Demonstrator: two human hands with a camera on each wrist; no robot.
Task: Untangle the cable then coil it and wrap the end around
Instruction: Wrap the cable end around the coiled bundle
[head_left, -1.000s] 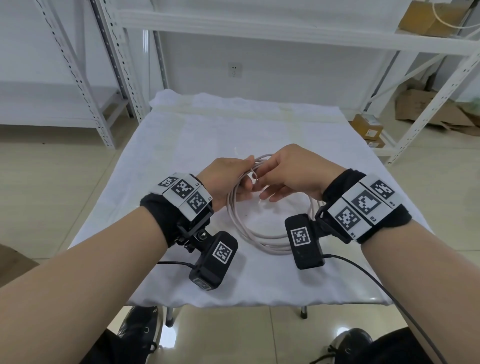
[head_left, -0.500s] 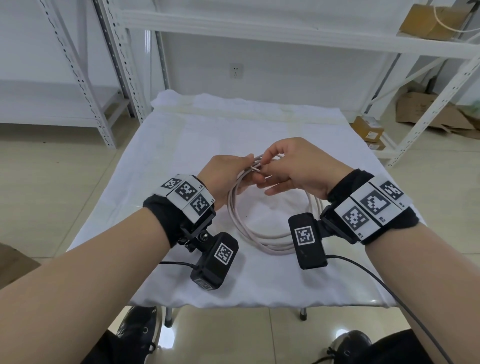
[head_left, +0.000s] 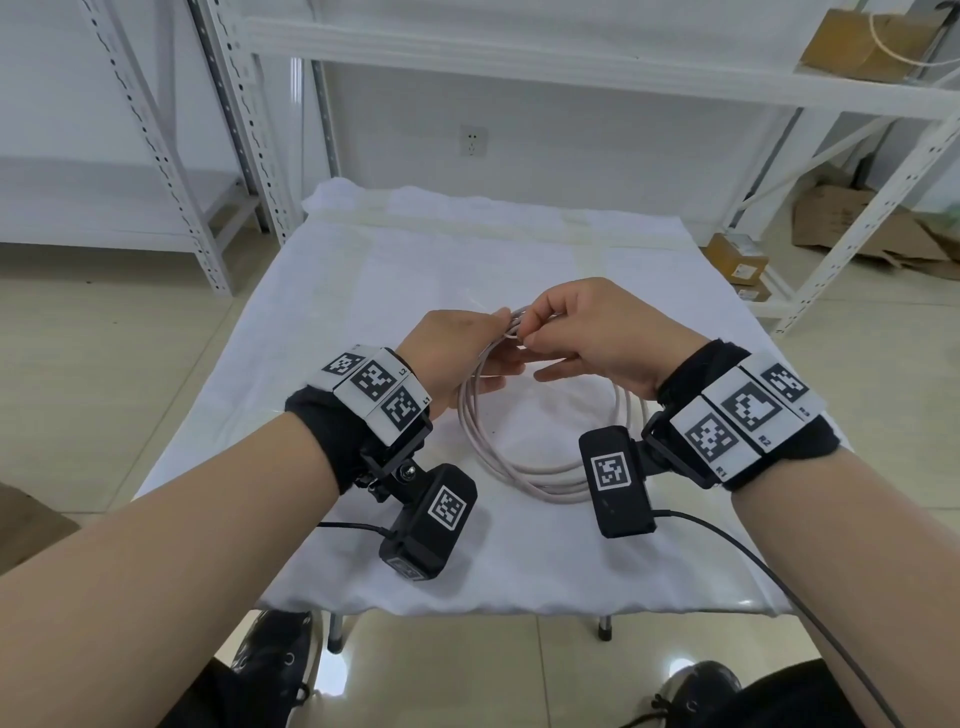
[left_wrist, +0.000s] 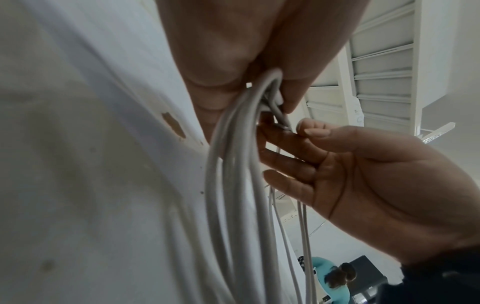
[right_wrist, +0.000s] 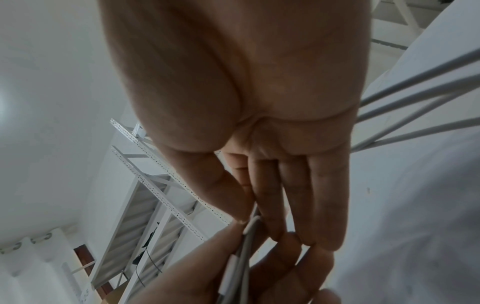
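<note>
Our right hand (head_left: 597, 332) pinches the end of the cable (head_left: 524, 467) while our left hand (head_left: 457, 353) grips the bundled loops, held above the table's (head_left: 363, 291) middle. We judge the coil formed and the end wrap just begun, tucking left.

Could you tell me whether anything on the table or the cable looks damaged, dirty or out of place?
The cable looks tidy, coiled in even loops. The white cloth over the table is marked: the left wrist view shows a small brown spot, either a stain or a hole, and faint yellowish patches around it.
</note>
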